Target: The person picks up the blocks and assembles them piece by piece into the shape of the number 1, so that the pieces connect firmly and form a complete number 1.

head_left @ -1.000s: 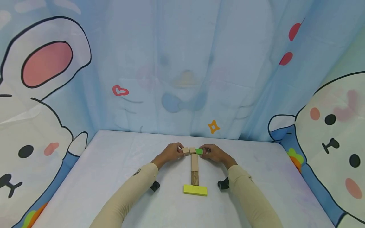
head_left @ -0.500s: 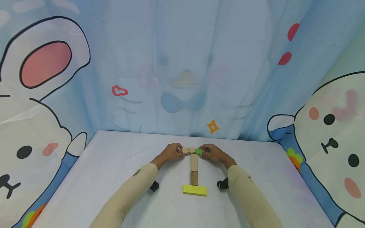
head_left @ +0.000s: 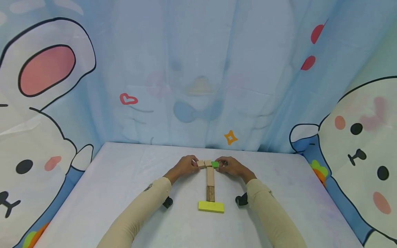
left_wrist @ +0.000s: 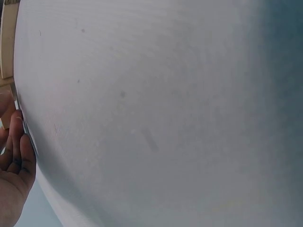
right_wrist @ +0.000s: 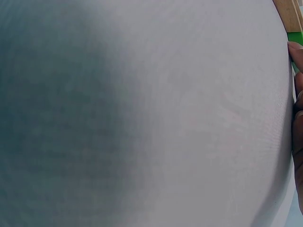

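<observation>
In the head view, my left hand (head_left: 186,165) pinches a small plain wooden block (head_left: 201,164) at the left end of a short row. A second plain block (head_left: 207,163) sits in the middle. At the right end is a green block (head_left: 215,164), which my right hand (head_left: 230,166) holds between thumb and fingers. Below the row runs a long pale wooden block (head_left: 210,176), then a darker wood-grained block (head_left: 210,193), and a flat yellow block (head_left: 211,206) lies crosswise at the near end. The wrist views catch the left fingers (left_wrist: 16,142) and right fingers (right_wrist: 297,56) only at their edges.
All the blocks lie on a white-covered table (head_left: 130,193). A blue curtain (head_left: 198,69) with cartoon animals hangs behind it and at both sides. Black wrist cameras, left camera (head_left: 168,202) and right camera (head_left: 241,199), jut inward beneath the sleeves.
The whole head view has slid a few pixels to the left. Both hands and the blocks keep the same places relative to one another.
</observation>
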A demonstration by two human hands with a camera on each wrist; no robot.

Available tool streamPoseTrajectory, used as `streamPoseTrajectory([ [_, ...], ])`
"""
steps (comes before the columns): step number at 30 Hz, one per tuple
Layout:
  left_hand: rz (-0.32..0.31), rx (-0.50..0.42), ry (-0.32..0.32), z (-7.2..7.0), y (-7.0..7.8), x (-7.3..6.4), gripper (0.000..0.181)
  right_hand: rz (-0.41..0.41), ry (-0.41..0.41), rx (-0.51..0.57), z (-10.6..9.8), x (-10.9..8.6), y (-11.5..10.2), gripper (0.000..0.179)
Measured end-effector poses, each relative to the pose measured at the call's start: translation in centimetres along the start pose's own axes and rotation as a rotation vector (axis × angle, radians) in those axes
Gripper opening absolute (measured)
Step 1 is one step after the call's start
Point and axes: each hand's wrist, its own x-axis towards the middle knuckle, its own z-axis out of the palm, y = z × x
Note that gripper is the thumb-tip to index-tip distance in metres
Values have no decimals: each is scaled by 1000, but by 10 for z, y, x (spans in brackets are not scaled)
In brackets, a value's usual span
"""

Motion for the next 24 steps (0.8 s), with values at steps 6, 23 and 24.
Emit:
streamPoseTrajectory([
  [6, 10, -3, -2, 0, -2, 2, 31, 8, 3, -11, 0, 0, 1, 36],
  [23, -13, 4, -21, 1, -3, 4, 34, 48, 1, 0, 0, 1, 0, 36],
  [24, -13, 3, -21, 1, -3, 5, 34, 48, 1, 0, 0, 1, 0, 37],
])
